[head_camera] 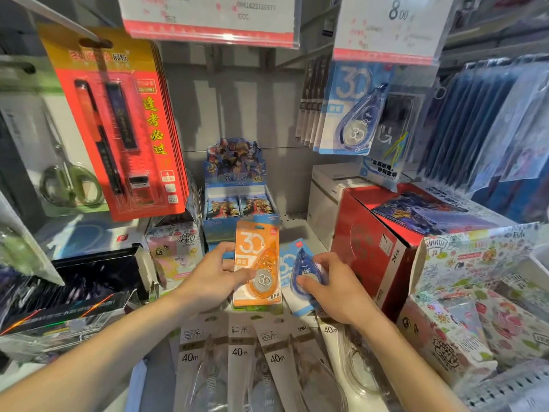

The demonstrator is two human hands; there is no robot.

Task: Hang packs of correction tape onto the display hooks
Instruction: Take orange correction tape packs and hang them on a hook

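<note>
hands w/ "30" orange pack, blue pack

Grey metal shelf, perforated surface, mostly covered. Sitting on it: blue card display box at back centre, white box right of it, red carton touching the white box, pink cartoon box left, black box further left.
</note>
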